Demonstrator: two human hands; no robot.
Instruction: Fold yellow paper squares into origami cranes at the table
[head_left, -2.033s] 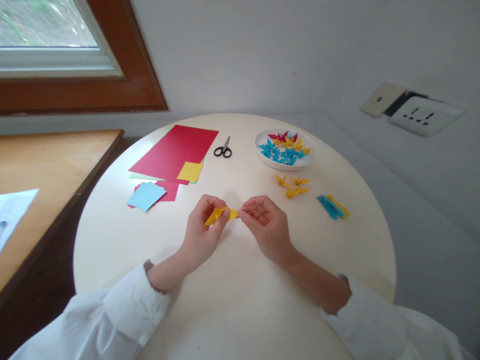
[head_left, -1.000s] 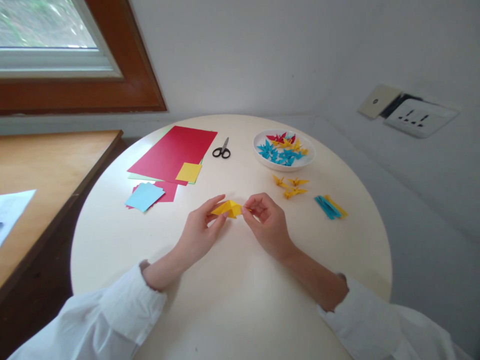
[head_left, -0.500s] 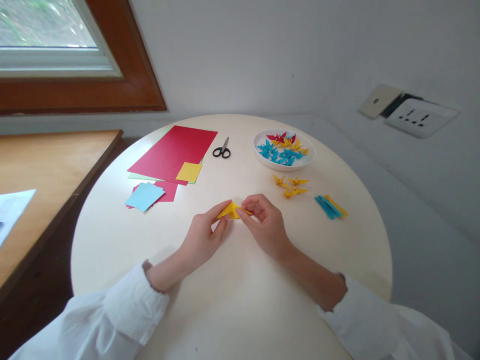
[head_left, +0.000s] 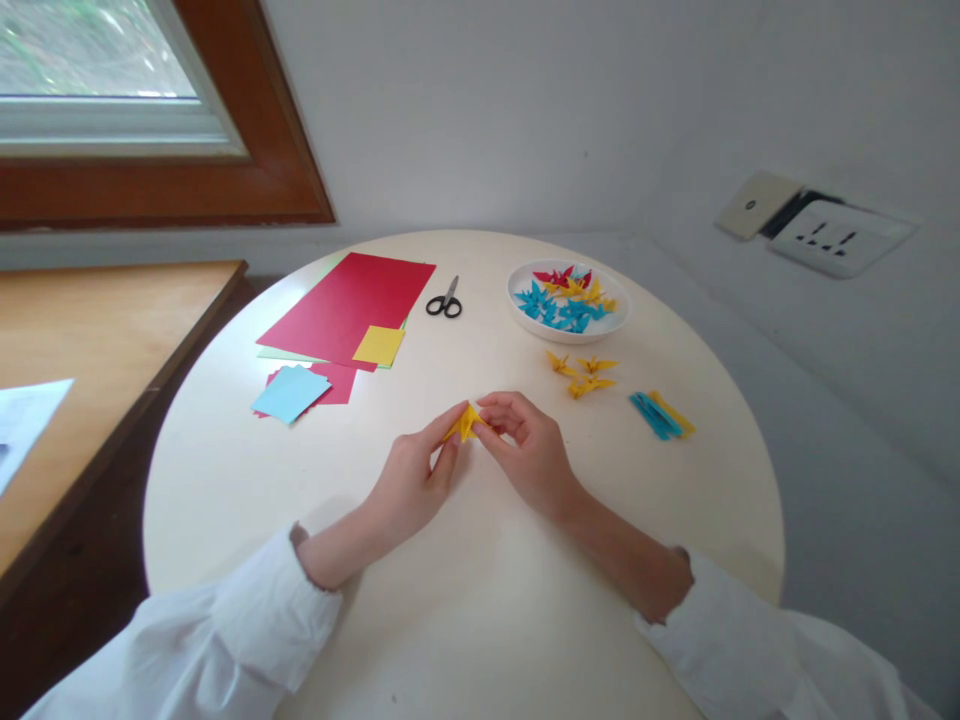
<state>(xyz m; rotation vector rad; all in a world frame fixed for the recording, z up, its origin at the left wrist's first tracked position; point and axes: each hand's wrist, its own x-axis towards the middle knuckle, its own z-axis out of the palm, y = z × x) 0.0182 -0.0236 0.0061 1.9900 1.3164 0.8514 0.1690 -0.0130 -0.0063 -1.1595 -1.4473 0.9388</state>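
Observation:
A small folded yellow paper piece [head_left: 464, 423] is pinched between both hands just above the round cream table [head_left: 465, 600]. My left hand [head_left: 416, 480] grips its left side with thumb and fingertips. My right hand [head_left: 525, 450] pinches its right side, fingers curled. Most of the paper is hidden by the fingers.
A white dish [head_left: 568, 322] of blue, red and yellow paper cranes sits at the back right, with three yellow cranes [head_left: 583, 373] in front of it and blue and yellow strips [head_left: 661, 414] further right. Scissors [head_left: 445, 301], red sheets [head_left: 349, 305], a yellow square [head_left: 379, 345] and a blue square [head_left: 289, 392] lie left.
The yellow paper was opened out wider a second ago and is now folded into a narrower shape. Both hands have drawn closer together.

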